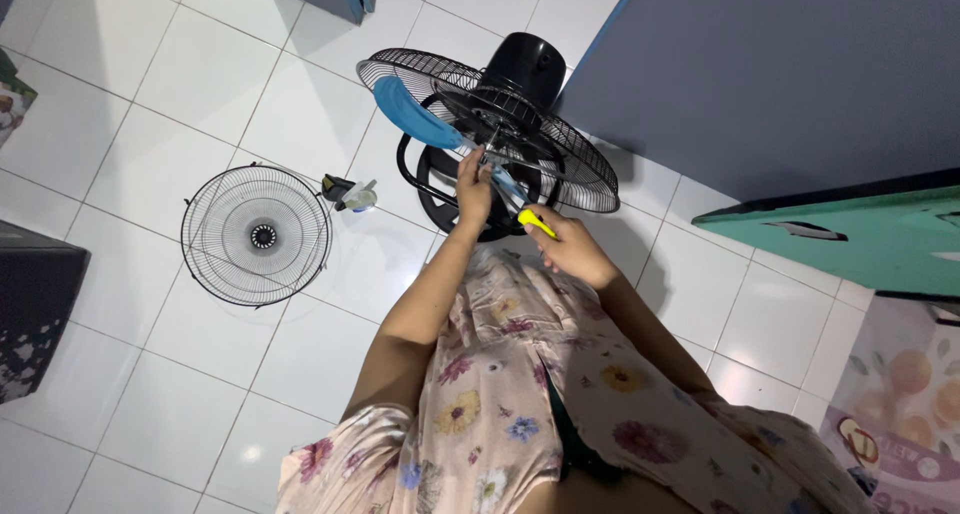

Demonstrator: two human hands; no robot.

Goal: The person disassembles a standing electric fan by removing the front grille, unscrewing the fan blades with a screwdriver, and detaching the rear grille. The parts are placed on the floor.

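Black floor fan [500, 124] with blue blade [412, 114] lies tilted, yellow-handled screwdriver [537, 223] at its hub

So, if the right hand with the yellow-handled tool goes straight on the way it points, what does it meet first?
Probably the blue fan blade near the hub, where the left hand steadies it. The right hand aims the yellow-handled tool up-left toward it. Behind lies the black rear grille; depth is unclear.

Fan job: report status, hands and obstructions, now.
Left hand on the blue fan blade. Right hand holds yellow-handled tool at the hub. Front grille off, lying on the floor tiles.
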